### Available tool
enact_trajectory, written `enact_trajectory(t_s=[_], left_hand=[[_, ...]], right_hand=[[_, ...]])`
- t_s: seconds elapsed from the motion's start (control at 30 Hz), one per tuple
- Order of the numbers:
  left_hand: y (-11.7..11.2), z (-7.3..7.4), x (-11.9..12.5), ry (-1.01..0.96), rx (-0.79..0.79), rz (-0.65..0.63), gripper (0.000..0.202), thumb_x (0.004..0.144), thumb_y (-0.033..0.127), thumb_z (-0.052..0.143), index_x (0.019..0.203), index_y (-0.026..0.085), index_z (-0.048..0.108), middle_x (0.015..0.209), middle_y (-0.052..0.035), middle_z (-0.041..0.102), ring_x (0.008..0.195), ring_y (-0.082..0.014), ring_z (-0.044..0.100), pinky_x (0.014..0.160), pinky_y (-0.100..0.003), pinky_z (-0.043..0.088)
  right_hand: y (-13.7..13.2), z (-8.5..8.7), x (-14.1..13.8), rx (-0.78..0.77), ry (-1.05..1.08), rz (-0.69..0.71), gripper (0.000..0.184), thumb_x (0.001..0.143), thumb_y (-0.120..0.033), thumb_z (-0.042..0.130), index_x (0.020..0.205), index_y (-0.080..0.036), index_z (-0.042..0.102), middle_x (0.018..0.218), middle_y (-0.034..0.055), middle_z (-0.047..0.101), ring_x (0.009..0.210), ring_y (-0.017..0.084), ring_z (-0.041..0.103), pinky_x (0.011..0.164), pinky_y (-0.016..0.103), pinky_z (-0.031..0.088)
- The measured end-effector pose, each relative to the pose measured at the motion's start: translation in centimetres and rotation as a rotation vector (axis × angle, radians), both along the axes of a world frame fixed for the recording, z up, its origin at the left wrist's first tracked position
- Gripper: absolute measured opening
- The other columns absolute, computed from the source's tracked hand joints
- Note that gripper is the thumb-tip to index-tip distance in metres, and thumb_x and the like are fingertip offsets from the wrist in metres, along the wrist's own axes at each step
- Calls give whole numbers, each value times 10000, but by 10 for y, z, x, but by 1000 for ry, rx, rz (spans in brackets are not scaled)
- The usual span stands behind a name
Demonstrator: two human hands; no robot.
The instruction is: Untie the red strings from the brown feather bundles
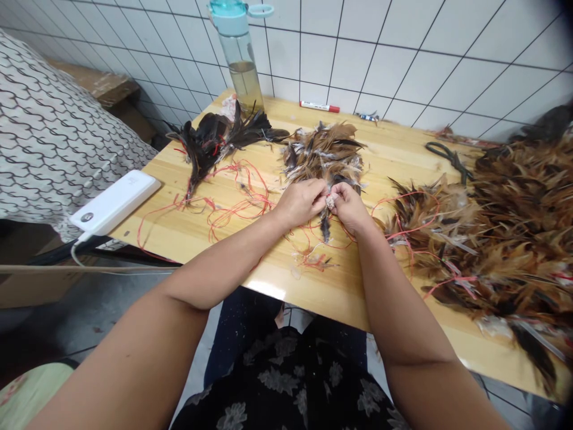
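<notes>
Just beyond my fingers, a bundle of brown feathers point(324, 152) fans out across the wooden table. Its near end runs in between my two hands. My left hand point(304, 200) is closed there, fingers bent and pressed together from the left. My right hand point(351, 206) pinches the same spot from the right. A small pale, speckled lump point(331, 201) shows at the fingertips; I cannot tell whether it is the quill ends. Below it a thin dark feather point(325, 228) points toward me. Tangled red string point(237, 209) lies to the left of my hands.
Black feathers point(210, 137) lie at the back left, near a water bottle point(244, 71). A red marker point(319, 107) rests by the tiled wall. A large pile of brown feathers point(523, 233) covers the right side. A white power bank point(115, 202) sits at the left edge.
</notes>
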State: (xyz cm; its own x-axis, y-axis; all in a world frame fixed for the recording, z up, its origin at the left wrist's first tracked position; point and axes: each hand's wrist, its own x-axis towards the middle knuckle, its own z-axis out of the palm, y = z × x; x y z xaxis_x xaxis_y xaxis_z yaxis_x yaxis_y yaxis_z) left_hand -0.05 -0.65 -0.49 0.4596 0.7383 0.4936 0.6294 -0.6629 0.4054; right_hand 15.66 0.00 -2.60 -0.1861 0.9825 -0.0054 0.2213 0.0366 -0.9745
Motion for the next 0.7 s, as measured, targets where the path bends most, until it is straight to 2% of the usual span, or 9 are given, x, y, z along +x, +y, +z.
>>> enact_trajectory(t_s=[0.13, 0.27, 0.4, 0.7], left_hand=[[-2, 1, 2, 24, -8, 56, 43, 821, 201, 531, 794, 179, 557, 742, -32, 602, 687, -158, 539, 638, -275, 367], [-4, 1, 2, 20, -28, 120, 34, 786, 164, 528, 785, 180, 558, 746, -35, 607, 682, -164, 539, 634, -281, 361], [-4, 2, 2, 3, -57, 103, 42, 774, 149, 525, 766, 179, 552, 735, -32, 604, 681, -163, 542, 639, -283, 365], [-2, 2, -2, 26, -53, 103, 31, 754, 166, 539, 740, 193, 536, 710, -22, 593, 646, -160, 520, 608, -288, 349]], right_hand=[[-1, 1, -1, 59, -52, -69, 82, 773, -226, 509, 757, -219, 429, 649, -24, 453, 636, 129, 411, 568, 244, 339], [3, 0, 0, 39, -53, -104, 90, 779, -214, 508, 755, -223, 421, 649, -17, 445, 642, 140, 412, 573, 255, 342], [7, -4, 2, 15, -47, -142, 104, 793, -216, 496, 752, -228, 401, 638, -19, 430, 619, 142, 408, 568, 257, 335], [6, -5, 4, 12, -71, -130, 112, 811, -276, 488, 763, -233, 397, 558, -45, 426, 524, 124, 367, 516, 241, 288]])
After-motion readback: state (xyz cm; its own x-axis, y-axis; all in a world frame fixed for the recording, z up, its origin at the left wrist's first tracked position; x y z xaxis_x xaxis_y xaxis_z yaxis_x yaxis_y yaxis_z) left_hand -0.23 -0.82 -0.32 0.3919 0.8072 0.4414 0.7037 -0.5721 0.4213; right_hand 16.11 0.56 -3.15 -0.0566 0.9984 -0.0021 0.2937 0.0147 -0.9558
